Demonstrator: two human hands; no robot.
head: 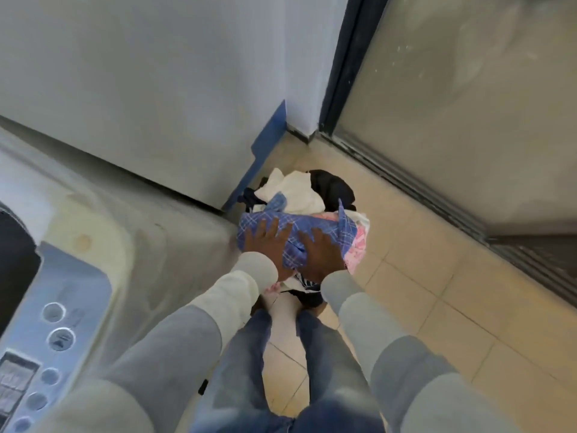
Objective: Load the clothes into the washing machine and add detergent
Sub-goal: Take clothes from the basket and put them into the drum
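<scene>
The fingers (274,226) of the left hand (265,245) are straight and spread wide, and they lie flat on a blue checked cloth (312,221). The right hand (318,256) rests on the same cloth just beside the left one. Its fingers are closer together and a little bent. I cannot tell if they pinch the cloth or only press on it.

The blue checked cloth is the top piece of a pile of clothes (299,189). Under and around it there are a white piece, a pink patterned piece (356,245) and a black piece (332,185). The picture is blurred, so I cannot tell if the pile sits in a basket. The pile is low, near the floor (421,292), just to the right of the washing machine (131,245), close to its corner and outside its drum.

Both arms wear light grey sleeves (243,285) with paler cuffs. They reach down to the right of the washing machine, above legs in blue jeans (249,354). The button panel (62,323) of the washing machine is on its near left part, far from the hands. Behind the washing machine stands a pale wall (156,89) with a blue strip (268,142) at the bottom. Far to the right of the washing machine there is a frosted glass door (468,104) in a dark frame.
</scene>
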